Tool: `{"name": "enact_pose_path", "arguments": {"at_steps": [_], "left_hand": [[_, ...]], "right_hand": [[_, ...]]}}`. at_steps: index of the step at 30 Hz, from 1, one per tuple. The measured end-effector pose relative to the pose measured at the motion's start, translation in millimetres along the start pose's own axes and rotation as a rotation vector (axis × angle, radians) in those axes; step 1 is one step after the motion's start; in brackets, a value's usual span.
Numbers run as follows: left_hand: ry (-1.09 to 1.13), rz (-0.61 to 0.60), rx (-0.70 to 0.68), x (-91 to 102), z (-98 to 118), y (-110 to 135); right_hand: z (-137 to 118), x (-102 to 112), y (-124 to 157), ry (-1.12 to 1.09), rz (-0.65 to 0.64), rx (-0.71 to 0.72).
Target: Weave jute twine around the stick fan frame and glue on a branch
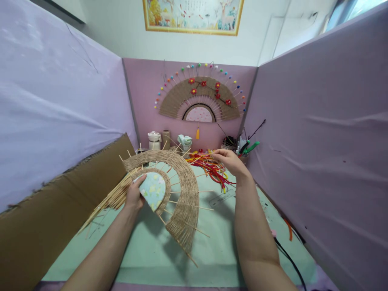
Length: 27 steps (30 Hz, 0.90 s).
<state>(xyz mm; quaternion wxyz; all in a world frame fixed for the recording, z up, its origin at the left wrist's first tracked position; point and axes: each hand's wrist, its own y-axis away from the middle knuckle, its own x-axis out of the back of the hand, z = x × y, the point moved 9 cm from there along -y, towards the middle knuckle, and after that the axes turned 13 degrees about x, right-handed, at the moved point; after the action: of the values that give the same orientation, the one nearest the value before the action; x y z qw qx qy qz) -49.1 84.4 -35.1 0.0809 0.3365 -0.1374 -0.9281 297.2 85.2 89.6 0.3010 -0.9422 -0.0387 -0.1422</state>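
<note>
A half-round fan of woven twine [189, 184] on thin wooden sticks is held tilted above the table. My left hand [135, 196] is closed on its inner half-disc [153, 190], covered in pale blue floral cloth, with the thumb on the front. Stick ends poke out past the outer twine band. To the right of the fan's upper edge, my right hand [227, 159] is closed in a pinch. A thin, light strand that looks like twine runs from its fingertips toward the fan; its full path is hard to follow.
Red and yellow fuzzy stems [214, 171] lie behind the fan. Thin sticks [113, 194] rest along a cardboard strip [60, 210] at left. A twine spool [166, 139], white jar [154, 140] and green-handled pliers [251, 147] stand at the back. A finished fan [172, 101] hangs there.
</note>
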Motion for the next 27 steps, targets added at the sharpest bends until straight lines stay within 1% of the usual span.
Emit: {"name": "enact_pose_path", "arguments": {"at_steps": [5, 9, 12, 14, 18, 22, 27], "left_hand": [[-0.006, -0.006, -0.003, -1.2, 0, 1], [0.0, -0.001, -0.042, -1.1, 4, 3], [0.005, 0.013, -0.039, -0.3, 4, 3], [0.006, 0.023, -0.029, 0.0, 4, 4], [0.008, 0.023, -0.016, -1.4, 4, 5], [0.02, 0.024, -0.018, -2.7, 5, 7], [0.018, 0.01, -0.056, -4.0, 7, 9]], "right_hand": [[-6, -6, 4, 0.009, -0.083, -0.006], [-13, -19, 9, -0.018, -0.216, -0.003], [-11, -28, 12, -0.008, -0.319, -0.019], [-7, -31, 12, -0.012, -0.352, -0.035], [0, -37, 17, -0.038, -0.379, -0.088], [3, -51, 32, -0.064, -0.394, -0.12], [17, -63, 55, -0.104, -0.249, -0.107]]}}
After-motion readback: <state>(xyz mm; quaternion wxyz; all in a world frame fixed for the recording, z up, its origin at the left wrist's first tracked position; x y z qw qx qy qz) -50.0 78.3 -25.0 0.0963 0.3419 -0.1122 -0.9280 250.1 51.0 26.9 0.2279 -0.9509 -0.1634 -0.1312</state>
